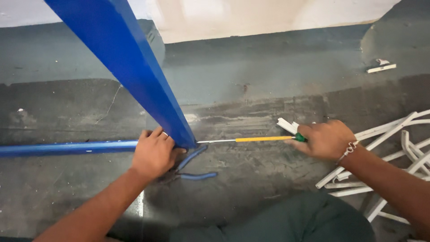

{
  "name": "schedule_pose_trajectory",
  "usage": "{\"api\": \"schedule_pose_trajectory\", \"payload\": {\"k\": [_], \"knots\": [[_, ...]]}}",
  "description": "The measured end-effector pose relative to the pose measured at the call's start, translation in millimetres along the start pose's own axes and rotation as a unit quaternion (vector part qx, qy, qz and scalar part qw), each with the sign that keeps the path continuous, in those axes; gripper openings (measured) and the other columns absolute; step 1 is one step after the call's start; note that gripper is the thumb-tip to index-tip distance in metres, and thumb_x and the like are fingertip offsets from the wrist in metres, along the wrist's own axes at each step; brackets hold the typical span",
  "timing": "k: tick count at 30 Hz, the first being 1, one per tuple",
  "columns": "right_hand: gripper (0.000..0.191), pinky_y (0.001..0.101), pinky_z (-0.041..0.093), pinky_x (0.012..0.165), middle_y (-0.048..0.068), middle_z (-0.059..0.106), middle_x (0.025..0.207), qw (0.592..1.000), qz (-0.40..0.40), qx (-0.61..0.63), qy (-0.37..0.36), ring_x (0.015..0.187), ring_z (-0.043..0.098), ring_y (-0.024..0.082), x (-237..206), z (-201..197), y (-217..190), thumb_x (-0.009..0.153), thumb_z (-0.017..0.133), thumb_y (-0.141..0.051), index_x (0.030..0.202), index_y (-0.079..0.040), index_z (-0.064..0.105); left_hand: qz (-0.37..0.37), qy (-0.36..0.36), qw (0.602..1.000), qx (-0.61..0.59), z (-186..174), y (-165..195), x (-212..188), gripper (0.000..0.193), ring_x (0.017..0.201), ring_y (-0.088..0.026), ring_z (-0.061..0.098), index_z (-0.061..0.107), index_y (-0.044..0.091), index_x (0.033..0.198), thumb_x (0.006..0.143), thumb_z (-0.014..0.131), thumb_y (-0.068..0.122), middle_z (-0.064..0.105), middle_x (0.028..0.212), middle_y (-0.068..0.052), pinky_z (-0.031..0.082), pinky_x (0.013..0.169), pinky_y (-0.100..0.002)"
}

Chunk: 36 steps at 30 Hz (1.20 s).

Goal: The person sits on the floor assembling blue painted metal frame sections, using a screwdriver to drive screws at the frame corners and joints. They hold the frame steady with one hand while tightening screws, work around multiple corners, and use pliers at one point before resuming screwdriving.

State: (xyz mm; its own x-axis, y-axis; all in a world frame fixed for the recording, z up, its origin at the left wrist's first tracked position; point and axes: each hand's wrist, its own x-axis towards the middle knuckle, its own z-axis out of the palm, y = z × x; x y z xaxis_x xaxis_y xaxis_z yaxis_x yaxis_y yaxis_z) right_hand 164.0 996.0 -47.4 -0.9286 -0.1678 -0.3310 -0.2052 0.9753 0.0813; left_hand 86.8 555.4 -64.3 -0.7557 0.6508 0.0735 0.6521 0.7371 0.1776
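My left hand presses down on a blue metal bar lying on the dark floor, where it meets a blue upright post rising toward the top left. My right hand is shut on the green handle of a screwdriver with a yellow shaft sleeve. Its thin metal tip points left and reaches the base of the post. Blue-handled pliers lie on the floor just right of my left hand, partly hidden under it.
A heap of white plastic strips lies on the floor at the right, beneath my right forearm. Small white scraps sit further back right. A pale wall base runs along the top. My dark-clad knee is at the bottom.
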Motion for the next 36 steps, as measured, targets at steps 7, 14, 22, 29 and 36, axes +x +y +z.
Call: {"api": "schedule_pose_trajectory", "payload": {"k": [7, 14, 22, 29, 36], "knots": [[0.072, 0.0439, 0.063, 0.08, 0.013, 0.077, 0.079, 0.966, 0.05, 0.085, -0.239, 0.077, 0.079, 0.029, 24.0, 11.4, 13.9, 0.091, 0.043, -0.073, 0.116, -0.015, 0.078, 0.002, 0.001, 1.0, 0.001, 3.7, -4.4, 4.9, 0.028, 0.105, -0.024, 0.061, 0.073, 0.012, 0.091, 0.078, 0.076, 0.036, 0.072, 0.099, -0.003, 0.044, 0.081, -0.047], [0.08, 0.0464, 0.061, 0.091, 0.014, 0.07, 0.109, 0.906, 0.103, 0.281, -0.3, 0.106, 0.073, 0.031, 20.4, 2.0, 18.2, 0.083, 0.061, -0.073, 0.125, -0.006, 0.073, -0.005, -0.005, 1.0, 0.001, -3.9, -1.0, 2.9, 0.03, 0.106, -0.024, 0.061, 0.072, 0.012, 0.096, 0.081, 0.074, 0.038, 0.071, 0.099, -0.002, 0.044, 0.081, -0.047], [0.046, 0.0466, 0.061, 0.072, 0.013, 0.072, 0.085, 0.955, -0.162, -0.051, 0.244, 0.076, 0.073, 0.031, -20.2, -17.2, -2.9, 0.088, 0.06, -0.053, 0.096, -0.009, 0.066, -0.032, -0.048, 0.998, 0.029, -11.4, -0.7, -7.2, 0.036, 0.103, -0.026, 0.062, 0.07, 0.011, 0.097, 0.082, 0.072, 0.044, 0.071, 0.096, -0.005, 0.045, 0.084, -0.049], [0.05, 0.0446, 0.057, 0.05, 0.012, 0.073, 0.074, 0.998, -0.047, -0.023, 0.027, 0.057, 0.071, 0.03, -7.4, 4.6, -4.2, 0.091, 0.053, -0.059, 0.11, -0.014, 0.065, -0.015, -0.028, 0.999, 0.029, -9.3, -3.6, -5.0, 0.037, 0.103, -0.027, 0.062, 0.07, 0.008, 0.095, 0.081, 0.074, 0.042, 0.072, 0.094, -0.007, 0.045, 0.084, -0.048], [0.075, 0.0463, 0.054, 0.062, 0.011, 0.065, 0.068, 0.934, 0.012, 0.252, -0.252, 0.061, 0.065, 0.026, 21.8, 1.6, 10.1, 0.099, 0.048, -0.069, 0.098, 0.0, 0.077, -0.004, 0.001, 1.0, 0.017, -9.5, -5.2, -4.5, 0.035, 0.104, -0.026, 0.061, 0.071, 0.009, 0.098, 0.08, 0.072, 0.038, 0.072, 0.098, -0.007, 0.044, 0.082, -0.048]]}}
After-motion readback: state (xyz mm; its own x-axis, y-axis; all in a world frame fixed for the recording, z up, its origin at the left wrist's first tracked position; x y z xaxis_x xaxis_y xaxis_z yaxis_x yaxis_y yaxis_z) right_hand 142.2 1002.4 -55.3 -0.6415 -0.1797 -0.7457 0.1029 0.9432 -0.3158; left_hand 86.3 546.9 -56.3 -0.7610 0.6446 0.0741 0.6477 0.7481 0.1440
